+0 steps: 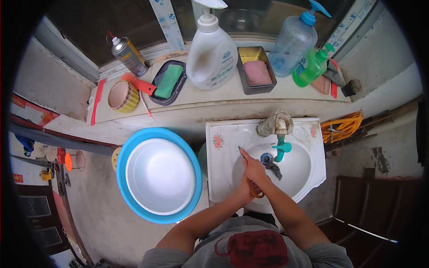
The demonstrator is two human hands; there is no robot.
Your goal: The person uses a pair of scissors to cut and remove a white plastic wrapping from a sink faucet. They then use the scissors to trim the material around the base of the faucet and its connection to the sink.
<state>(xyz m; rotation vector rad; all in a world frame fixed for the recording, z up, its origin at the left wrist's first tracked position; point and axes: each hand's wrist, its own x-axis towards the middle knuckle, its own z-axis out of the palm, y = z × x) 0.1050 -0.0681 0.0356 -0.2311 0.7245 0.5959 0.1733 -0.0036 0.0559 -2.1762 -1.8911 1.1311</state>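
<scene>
Both my hands are together over the front left part of the white sink. A brown, oval, ribbed thing with an orange rim shows between my wrists; its kind is not clear. My left hand is closed against its left side, fingers partly hidden. Above it, my right hand is closed over the upper part. A thin dark tip sticks out past the right hand. Near the drain lies a dark grey scouring pad, under the green tap.
Left of the sink stands a white basin inside a blue basin. The sill behind holds a white pump bottle, a green soap bar, a metal tin with pink soap, a blue bottle and a green bottle. An orange hose hangs right.
</scene>
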